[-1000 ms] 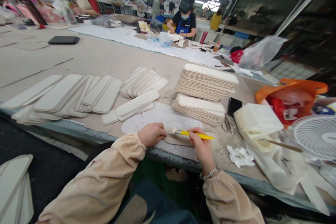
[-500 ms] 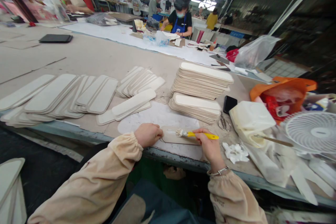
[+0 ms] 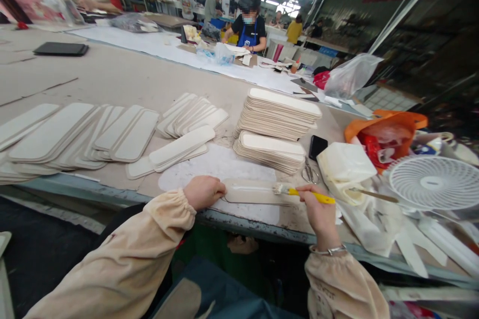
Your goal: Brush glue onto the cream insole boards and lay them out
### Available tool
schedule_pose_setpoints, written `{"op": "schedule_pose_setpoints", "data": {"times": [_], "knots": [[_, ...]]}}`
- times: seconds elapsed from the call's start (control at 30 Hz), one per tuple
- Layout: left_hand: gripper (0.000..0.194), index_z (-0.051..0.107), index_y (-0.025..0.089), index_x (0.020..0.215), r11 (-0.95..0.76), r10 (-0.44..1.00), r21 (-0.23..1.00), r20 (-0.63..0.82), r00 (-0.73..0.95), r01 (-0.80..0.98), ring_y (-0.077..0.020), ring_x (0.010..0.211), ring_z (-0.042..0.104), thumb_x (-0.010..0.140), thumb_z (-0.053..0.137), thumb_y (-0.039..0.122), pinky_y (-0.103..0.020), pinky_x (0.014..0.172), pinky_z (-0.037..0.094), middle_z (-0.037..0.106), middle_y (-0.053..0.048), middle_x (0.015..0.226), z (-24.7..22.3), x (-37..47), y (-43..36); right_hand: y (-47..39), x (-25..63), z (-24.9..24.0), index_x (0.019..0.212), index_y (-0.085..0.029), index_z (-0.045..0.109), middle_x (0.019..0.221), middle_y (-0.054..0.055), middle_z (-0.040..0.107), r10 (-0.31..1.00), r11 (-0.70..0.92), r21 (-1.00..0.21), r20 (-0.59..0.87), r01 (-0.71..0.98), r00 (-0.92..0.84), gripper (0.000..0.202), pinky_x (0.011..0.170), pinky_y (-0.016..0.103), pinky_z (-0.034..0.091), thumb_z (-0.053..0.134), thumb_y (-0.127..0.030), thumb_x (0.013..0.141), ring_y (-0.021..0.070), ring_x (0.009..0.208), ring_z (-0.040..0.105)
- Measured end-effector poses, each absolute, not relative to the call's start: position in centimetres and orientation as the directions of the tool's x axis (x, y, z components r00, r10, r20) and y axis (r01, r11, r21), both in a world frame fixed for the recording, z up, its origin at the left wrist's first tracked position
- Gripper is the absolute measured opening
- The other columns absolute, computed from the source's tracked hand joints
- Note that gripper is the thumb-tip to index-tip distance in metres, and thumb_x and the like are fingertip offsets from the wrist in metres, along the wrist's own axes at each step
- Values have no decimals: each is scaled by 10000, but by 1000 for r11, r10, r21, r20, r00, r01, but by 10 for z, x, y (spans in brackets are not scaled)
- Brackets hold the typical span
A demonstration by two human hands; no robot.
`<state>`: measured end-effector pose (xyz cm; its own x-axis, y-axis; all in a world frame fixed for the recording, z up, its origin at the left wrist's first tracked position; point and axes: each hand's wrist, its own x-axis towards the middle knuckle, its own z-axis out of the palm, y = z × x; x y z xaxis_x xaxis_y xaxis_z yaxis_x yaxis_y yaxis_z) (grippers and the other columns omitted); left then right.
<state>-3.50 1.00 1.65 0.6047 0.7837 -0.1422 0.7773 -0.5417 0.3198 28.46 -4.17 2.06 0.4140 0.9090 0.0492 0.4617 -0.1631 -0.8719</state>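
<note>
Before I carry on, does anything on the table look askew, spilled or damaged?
No clear spill or damage. The fanned pile of pale strips, front left on the table, looks askew: its pieces lie unevenly, unlike the two stacks.

Both forearms reach forward, each hand's fingers pinched.

Busy workshop with people at worktables
</note>
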Motion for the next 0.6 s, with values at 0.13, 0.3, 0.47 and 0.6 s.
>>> {"op": "schedule_pose_setpoints", "data": {"times": [0.13, 0.3, 0.47, 0.6], "knots": [[264, 735, 265, 849, -550, 780, 316, -136, 611, 773, -193, 792, 642, 878, 474, 295, -263, 632, 401, 709, -47, 869, 15, -35, 11, -41, 240, 20, 722, -207, 679, 590, -11, 554, 974, -90, -964, -33, 250, 223, 171, 545, 279, 368, 565, -331, 694, 154, 566, 466], [270, 725, 273, 874, -564, 774, 261, -164, 612, 783, -199, 810, 651, 888, 457, 304, -268, 614, 397, 712, -39, 879, 17, -34, 11, -36, 203, 11, 684, -208, 660, 588, -22, 541, 993, -113, -966, -106, 233, 43, 148, 545, 265, 348, 550, -307, 680, 142, 570, 455], [273, 714, 284, 868, -565, 779, 216, -178, 601, 796, -202, 837, 659, 893, 444, 310, -268, 599, 387, 722, -21, 908, 17, -33, 11, -34, 230, 9, 733, -205, 673, 589, -23, 547, 984, -170, -934, -142, 314, 111, 169, 543, 266, 344, 552, -314, 690, 146, 571, 468], [275, 713, 289, 871, -567, 776, 219, -180, 604, 794, -210, 841, 663, 896, 441, 321, -279, 616, 399, 731, -19, 913, 16, -33, 10, -35, 278, 12, 729, -199, 688, 568, -11, 569, 966, -197, -867, -92, 457, 242, 214, 532, 278, 360, 520, -330, 697, 157, 543, 486]]}}
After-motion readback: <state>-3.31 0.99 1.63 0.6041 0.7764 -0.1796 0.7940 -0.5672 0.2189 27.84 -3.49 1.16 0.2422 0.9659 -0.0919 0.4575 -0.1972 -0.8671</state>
